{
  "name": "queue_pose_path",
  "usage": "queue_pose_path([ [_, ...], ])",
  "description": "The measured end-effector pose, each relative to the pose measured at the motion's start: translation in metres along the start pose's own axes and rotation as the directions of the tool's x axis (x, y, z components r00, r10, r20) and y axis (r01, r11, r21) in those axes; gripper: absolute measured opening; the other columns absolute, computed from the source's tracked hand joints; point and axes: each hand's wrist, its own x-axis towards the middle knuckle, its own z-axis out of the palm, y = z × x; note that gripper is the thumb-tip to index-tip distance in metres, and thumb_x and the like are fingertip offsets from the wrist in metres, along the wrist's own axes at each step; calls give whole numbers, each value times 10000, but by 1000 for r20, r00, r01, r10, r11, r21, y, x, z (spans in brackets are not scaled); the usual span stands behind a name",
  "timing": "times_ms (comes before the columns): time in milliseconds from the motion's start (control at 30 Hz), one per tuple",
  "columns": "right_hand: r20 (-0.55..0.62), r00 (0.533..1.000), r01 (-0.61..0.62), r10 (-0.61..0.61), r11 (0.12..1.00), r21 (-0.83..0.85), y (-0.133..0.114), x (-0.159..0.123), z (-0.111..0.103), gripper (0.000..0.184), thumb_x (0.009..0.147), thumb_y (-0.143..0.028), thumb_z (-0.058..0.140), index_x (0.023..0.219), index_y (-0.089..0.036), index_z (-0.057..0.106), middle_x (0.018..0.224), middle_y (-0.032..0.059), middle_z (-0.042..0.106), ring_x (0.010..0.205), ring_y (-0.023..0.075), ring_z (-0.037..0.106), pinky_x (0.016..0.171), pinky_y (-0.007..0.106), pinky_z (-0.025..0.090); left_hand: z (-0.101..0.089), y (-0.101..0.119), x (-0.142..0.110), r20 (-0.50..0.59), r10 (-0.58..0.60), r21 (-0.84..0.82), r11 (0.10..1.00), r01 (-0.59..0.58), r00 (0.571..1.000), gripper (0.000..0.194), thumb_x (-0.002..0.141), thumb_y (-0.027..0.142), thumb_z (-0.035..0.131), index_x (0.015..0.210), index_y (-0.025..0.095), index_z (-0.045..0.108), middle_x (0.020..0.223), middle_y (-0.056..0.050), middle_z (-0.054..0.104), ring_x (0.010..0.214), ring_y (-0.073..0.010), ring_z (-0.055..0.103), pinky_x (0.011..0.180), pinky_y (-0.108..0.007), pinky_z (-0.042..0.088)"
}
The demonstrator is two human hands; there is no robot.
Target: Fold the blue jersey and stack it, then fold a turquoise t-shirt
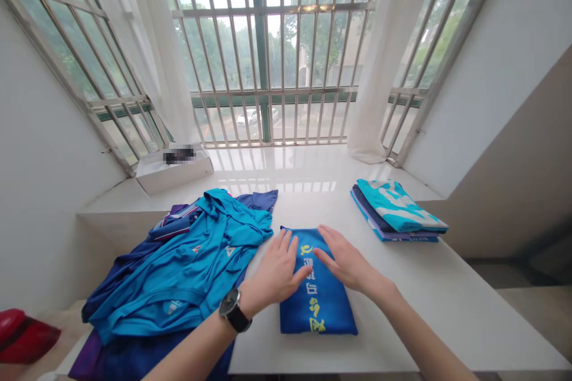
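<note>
A folded royal-blue shirt (318, 303) with yellow lettering lies on the white table (447, 303) in front of me. My left hand (273, 271), with a black watch on its wrist, rests flat on the shirt's left edge, fingers stretched out. My right hand (346, 262) lies flat on the shirt's upper right part, fingers spread. Neither hand grips anything. To the left sits a loose pile of unfolded turquoise and dark blue shirts (179, 274).
A stack of folded shirts (397, 211) sits at the right on the table. A white box (174, 169) stands at the back left on the window sill. A barred window (277, 59) with white curtains is behind. Something red (22, 333) lies low at the left.
</note>
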Motion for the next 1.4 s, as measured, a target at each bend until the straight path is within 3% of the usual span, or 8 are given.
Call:
queue_pose_path([
  [100, 34, 999, -8, 13, 992, -126, -2, 23, 31, 743, 967, -565, 354, 1488, -35, 374, 1568, 217, 338, 1463, 307, 297, 1194, 463, 263, 12, 6, -11, 80, -25, 38, 999, 22, 996, 801, 938, 639, 412, 1475, 46, 368, 1563, -257, 304, 1474, -385, 224, 1175, -512, 283],
  [233, 62, 997, -35, 50, 972, -234, 9, 39, 56, 742, 980, -537, 308, 1511, -19, 324, 1590, 207, 292, 1478, 305, 261, 1211, 476, 208, 14, -8, 5, 120, -29, 30, 999, 25, 992, 797, 948, 642, 363, 1487, 55, 358, 1577, -245, 279, 1479, -372, 216, 1185, -514, 257],
  [400, 76, 997, 24, -5, 969, -245, 24, 60, 55, 754, 974, -557, 298, 1515, -33, 329, 1603, 186, 273, 1489, 288, 233, 1219, 454, 210, 12, -22, 29, 138, -49, 18, 999, 47, 989, 840, 893, 669, 444, 1442, 34, 425, 1547, -273, 321, 1467, -407, 229, 1188, -539, 240],
  [567, -138, 989, -79, 48, 971, -228, 29, 63, 58, 753, 963, -553, 344, 1490, -16, 365, 1587, 214, 298, 1478, 317, 245, 1200, 454, 270, 18, -30, 38, 112, -114, -49, 992, 120, 987, 877, 873, 686, 473, 1499, 84, 352, 1612, -253, 156, 1493, -405, 130, 1189, -559, 232],
  [700, -260, 959, -168, 113, 965, -202, 34, 56, 67, 702, 959, -526, 363, 1440, -18, 425, 1486, 236, 439, 1399, 328, 381, 1170, 461, 328, 19, -32, 38, 123, -140, -91, 984, 152, 982, 976, 836, 726, 500, 1525, 65, 296, 1613, -272, 109, 1495, -416, 80, 1190, -570, 217],
  [867, -261, 960, -159, 105, 968, -194, 40, 56, 72, 673, 957, -518, 374, 1423, -37, 444, 1444, 224, 490, 1355, 320, 436, 1147, 452, 364, 20, -32, 39, 128, -178, -108, 976, 192, 976, 1023, 807, 757, 506, 1526, 60, 294, 1606, -269, 152, 1490, -424, 102, 1185, -588, 210],
  [1033, -257, 963, -141, 86, 969, -204, 39, 57, 70, 648, 962, -510, 373, 1417, -58, 468, 1446, 200, 502, 1352, 311, 441, 1142, 451, 368, 24, -32, 38, 101, -161, -106, 979, 171, 982, 961, 837, 761, 449, 1523, 101, 319, 1605, -233, 209, 1496, -380, 149, 1201, -552, 190],
  [1400, -237, 971, -71, -4, 950, -305, 41, 56, 71, 608, 975, -498, 371, 1424, -102, 482, 1427, 133, 551, 1315, 291, 473, 1138, 446, 360, 18, -30, 38, 117, -150, -53, 986, 157, 982, 945, 855, 772, 378, 1521, 103, 338, 1588, -207, 285, 1484, -369, 207, 1206, -524, 190],
])
